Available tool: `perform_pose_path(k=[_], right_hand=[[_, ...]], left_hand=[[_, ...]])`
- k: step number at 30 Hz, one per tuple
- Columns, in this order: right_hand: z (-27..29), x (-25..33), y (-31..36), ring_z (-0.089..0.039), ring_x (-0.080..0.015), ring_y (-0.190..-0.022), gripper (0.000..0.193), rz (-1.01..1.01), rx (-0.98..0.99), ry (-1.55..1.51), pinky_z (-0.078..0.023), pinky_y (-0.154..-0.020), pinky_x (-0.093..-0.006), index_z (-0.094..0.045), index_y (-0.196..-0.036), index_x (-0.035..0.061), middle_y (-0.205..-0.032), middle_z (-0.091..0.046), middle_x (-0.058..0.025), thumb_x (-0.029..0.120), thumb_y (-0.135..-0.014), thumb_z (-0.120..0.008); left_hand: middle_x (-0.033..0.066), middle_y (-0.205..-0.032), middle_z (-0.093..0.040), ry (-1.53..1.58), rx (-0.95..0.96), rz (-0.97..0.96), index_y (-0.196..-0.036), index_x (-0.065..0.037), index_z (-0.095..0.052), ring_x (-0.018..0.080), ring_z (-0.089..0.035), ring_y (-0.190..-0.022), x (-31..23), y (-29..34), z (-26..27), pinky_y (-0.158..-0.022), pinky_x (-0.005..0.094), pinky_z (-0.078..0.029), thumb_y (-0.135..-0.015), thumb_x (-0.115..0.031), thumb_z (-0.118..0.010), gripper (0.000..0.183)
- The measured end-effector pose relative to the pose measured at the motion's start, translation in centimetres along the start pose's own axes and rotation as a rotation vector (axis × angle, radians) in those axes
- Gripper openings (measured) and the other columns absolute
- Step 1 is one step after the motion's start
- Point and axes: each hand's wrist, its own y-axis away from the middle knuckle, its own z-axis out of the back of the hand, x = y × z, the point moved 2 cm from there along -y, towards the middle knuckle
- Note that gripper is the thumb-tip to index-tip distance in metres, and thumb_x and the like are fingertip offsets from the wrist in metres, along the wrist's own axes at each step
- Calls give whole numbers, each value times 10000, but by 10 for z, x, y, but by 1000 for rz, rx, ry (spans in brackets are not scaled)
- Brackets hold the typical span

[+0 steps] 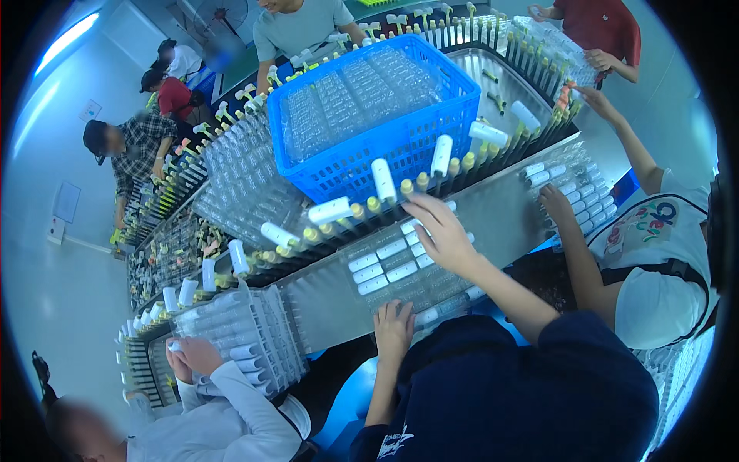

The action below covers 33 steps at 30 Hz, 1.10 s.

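Note:
My right hand [445, 237] stretches over the tray to a row of upright posts with yellow tops. Its fingers are extended and the thumb stands apart, with nothing visible held. The fingertips come close to a yellow-topped post [407, 187] and the lower end of a white tube [382, 180]. My left hand [394, 329] lies at the near side of a clear plastic tray [368, 308], its fingers apart. White tubes [391, 249] lie in the far part of that tray, in short rows. Part of the tray is hidden under my right forearm.
A blue crate [369, 150] full of clear trays stands beyond the posts. Stacked clear trays [250, 335] are on the left of the metal worktop [327, 296]. Co-workers sit close on both sides; one's hand [556, 206] is by another tray of tubes [585, 196].

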Motion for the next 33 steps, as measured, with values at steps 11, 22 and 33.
perform_pose_path(k=[11, 22, 33], right_hand=[[13, -117, 145, -593, -352, -1286, 298, -340, 374, 372, -457, -1119, -559, -758, -1242, 99, -1253, -681, -101, 82, -948, -715], [35, -114, 112, -637, -403, -1266, 317, -591, 350, -14, -482, -1146, -466, -662, -1332, 23, -1289, -691, -188, 168, -1052, -691], [169, -107, -31, -594, -398, -1364, 389, -240, -119, 126, -454, -1172, -452, -638, -1447, 29, -1442, -643, -189, 40, -1062, -580]], left_hand=[[112, -1164, -663, 61, 99, -76, -1183, -94, -779, 352, -593, -1150, -7, -26, -28, -967, 490, -474, -912, -187, -814, 289], [98, -1062, -688, 136, 185, -146, -1128, -101, -796, 333, -638, -1082, -11, -15, -18, -953, 469, -514, -870, -237, -858, 298], [77, -1164, -672, 90, 197, -93, -1199, -118, -779, 320, -620, -1150, -22, -10, -9, -997, 481, -500, -841, -232, -876, 388]])
